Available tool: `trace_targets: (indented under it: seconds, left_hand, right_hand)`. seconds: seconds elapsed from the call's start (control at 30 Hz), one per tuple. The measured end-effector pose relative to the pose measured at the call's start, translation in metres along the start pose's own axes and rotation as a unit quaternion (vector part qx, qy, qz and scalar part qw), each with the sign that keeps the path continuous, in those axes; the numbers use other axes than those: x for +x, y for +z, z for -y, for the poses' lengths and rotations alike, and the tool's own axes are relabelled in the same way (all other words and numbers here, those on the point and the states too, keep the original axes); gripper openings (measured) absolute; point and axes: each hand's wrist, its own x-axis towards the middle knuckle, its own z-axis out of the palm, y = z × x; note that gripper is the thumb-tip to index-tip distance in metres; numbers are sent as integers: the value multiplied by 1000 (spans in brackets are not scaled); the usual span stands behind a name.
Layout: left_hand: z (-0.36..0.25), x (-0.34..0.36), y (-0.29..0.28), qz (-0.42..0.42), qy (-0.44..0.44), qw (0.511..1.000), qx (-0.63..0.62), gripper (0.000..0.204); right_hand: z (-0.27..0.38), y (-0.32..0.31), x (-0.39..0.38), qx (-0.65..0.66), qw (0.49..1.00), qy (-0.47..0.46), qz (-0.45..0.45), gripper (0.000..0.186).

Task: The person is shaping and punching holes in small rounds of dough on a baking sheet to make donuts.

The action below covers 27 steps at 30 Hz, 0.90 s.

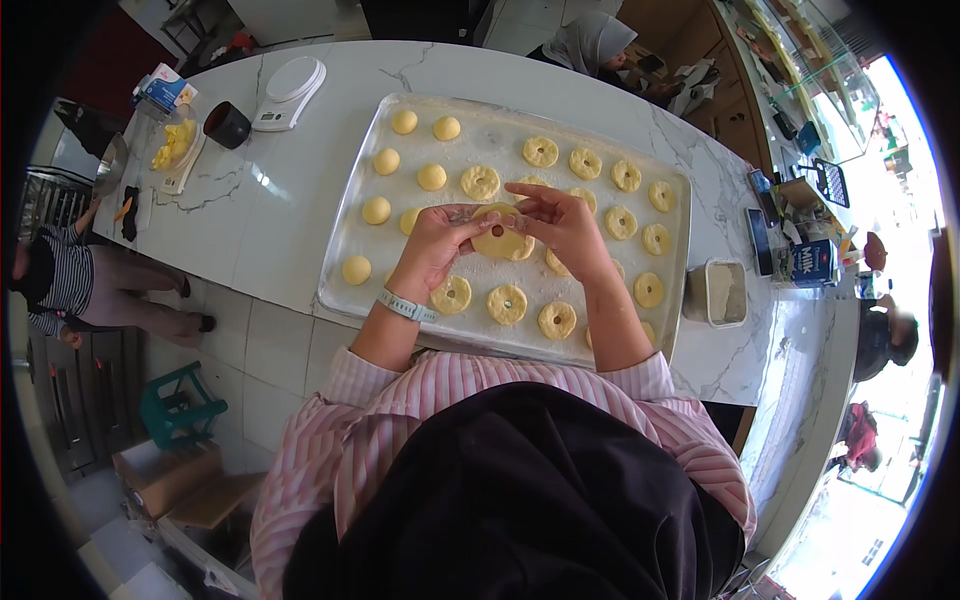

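Note:
Above the baking tray [490, 128], a ring of pale yellow dough [510, 247] with a small hole in its middle hangs between my hands. My left hand [434, 245], with a pale watch strap at the wrist, grips its left side. My right hand [562, 222] pinches its upper right edge. Round dough balls [376, 210] fill the tray's left part. Flattened dough rings [506, 304] lie over the middle and right. My hands and forearms hide some of these pieces.
A metal container [717, 292] stands right of the tray. White kitchen scales [290, 92], a dark cup [228, 125] and a bowl of yellow chunks [175, 145] are at far left. A blue carton [814, 262] stands at right. People [590, 45] are beyond the counter and to both sides.

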Motion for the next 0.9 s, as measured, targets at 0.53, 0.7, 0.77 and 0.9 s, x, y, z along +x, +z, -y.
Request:
trace_targets:
  seconds: [0.53, 0.7, 0.77, 0.9]
  left_hand:
    - [14, 4, -32, -221, 191, 956, 34, 28]
    - [27, -2, -44, -216, 184, 959, 12, 23]
    - [31, -7, -49, -226, 200, 953, 17, 22]
    - [47, -21, -60, -263, 252, 927, 86, 23]
  right_hand:
    - [-65, -49, 162, -61, 992, 105, -21, 39]
    - [-75, -46, 212, -269, 963, 35, 8, 37]
    - [-70, -46, 213, -443, 895, -22, -43, 36]
    - [-35, -79, 164, -396, 899, -119, -144, 30]
